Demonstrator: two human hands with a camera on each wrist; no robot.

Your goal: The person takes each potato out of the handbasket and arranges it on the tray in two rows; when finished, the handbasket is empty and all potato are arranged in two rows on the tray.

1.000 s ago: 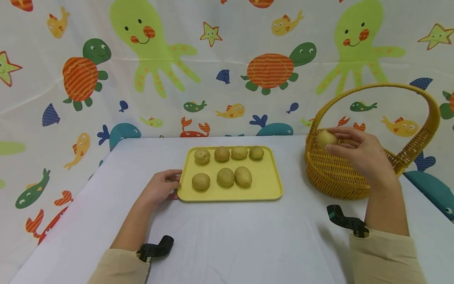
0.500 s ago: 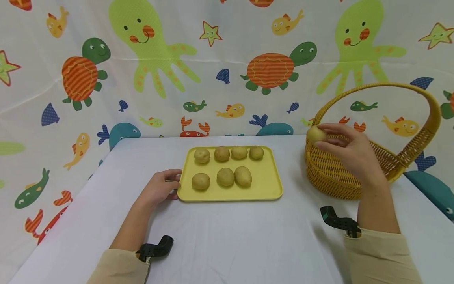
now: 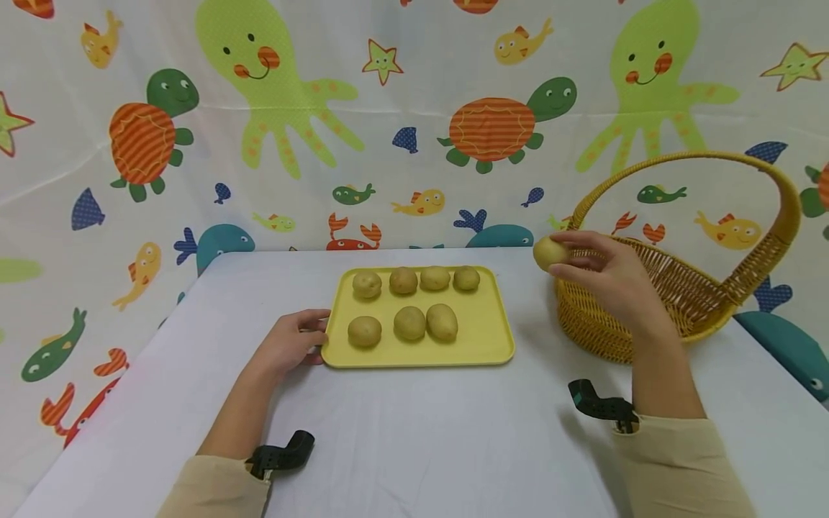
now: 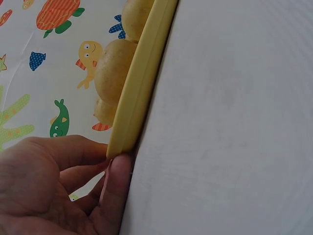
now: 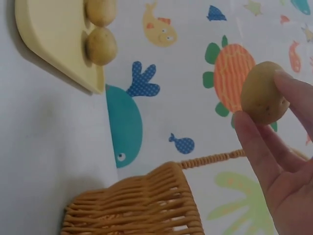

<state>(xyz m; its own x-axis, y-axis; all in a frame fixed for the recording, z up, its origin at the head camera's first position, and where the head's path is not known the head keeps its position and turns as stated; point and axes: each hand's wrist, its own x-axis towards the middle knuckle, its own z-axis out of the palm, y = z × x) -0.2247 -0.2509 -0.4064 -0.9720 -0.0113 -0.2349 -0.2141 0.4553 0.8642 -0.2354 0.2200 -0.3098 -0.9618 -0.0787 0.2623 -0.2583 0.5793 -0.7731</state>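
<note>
My right hand [image 3: 612,277] pinches a small potato [image 3: 550,253] between thumb and fingertips, beside the left rim of the wicker basket [image 3: 596,324] and above the table. In the right wrist view this potato [image 5: 265,93] is held up, apart from the basket [image 5: 142,205]. The yellow tray [image 3: 486,338] carries several potatoes in two rows, the front one with a bare stretch at its right. My left hand [image 3: 294,342] is at the tray's left edge; in the left wrist view its thumb and forefinger pinch the tray's rim [image 4: 134,98].
The basket stands at the right with a tall arched handle [image 3: 686,155]; its visible floor shows bare wicker. A white cloth [image 3: 414,439] covers the table. Behind it hangs a curtain [image 3: 388,158] with sea animals. Each wrist wears a black camera mount [image 3: 281,455].
My right hand has carried the potato leftward, from over the basket to just outside its left rim. The left hand and the tray have stayed in place.
</note>
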